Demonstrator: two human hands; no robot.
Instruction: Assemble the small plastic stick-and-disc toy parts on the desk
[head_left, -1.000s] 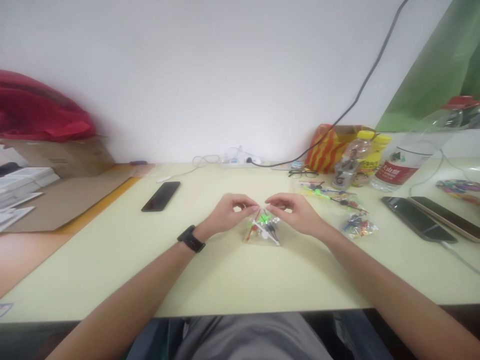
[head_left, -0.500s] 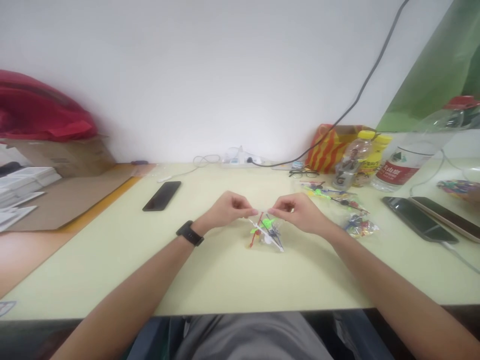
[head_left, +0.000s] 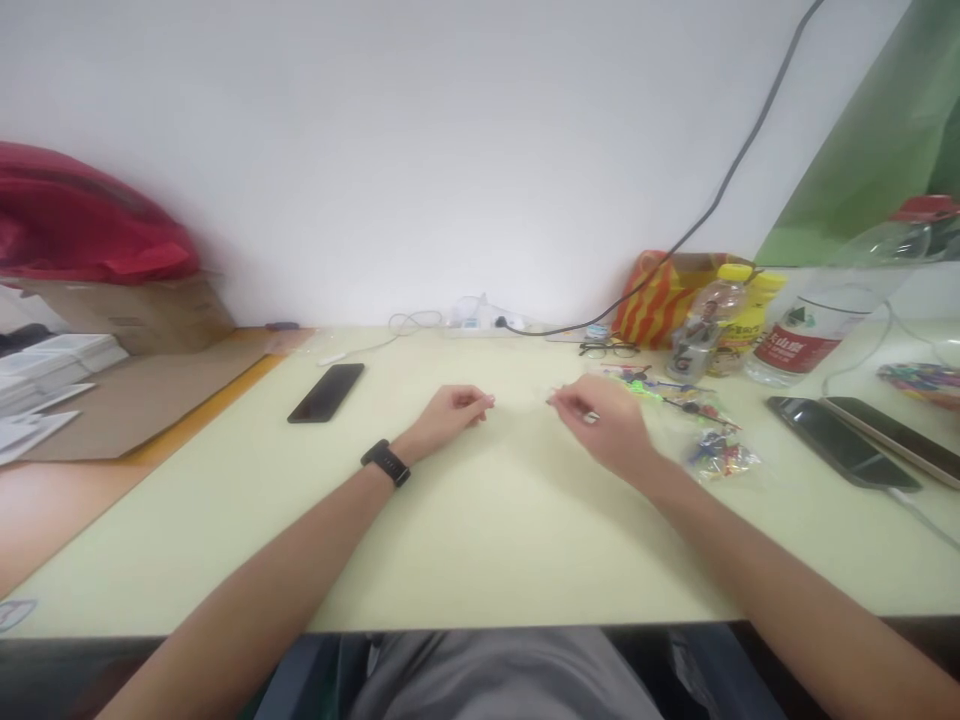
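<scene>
My left hand [head_left: 450,412] rests on the pale yellow table [head_left: 480,540], its fingers curled together with nothing visible in them; a black watch [head_left: 385,462] is on that wrist. My right hand [head_left: 604,425] hovers a short way to the right, fingers pinched, with a small pale bit showing at its fingertips that I cannot make out. The little clear bag of coloured parts is not visible between my hands. Just right of my right hand lie clear bags of coloured parts [head_left: 721,452], and another bag [head_left: 652,385] lies behind it.
A black phone [head_left: 327,392] lies at the left. Two phones [head_left: 840,440] lie at the right. Bottles [head_left: 697,335], glasses [head_left: 606,348] and a power strip [head_left: 480,318] line the back edge. Cardboard [head_left: 142,390] and a red bag [head_left: 82,220] are far left.
The small bag of coloured parts that both hands held over the table is gone from between them. My hands have drawn apart, the right one moving right and back.
</scene>
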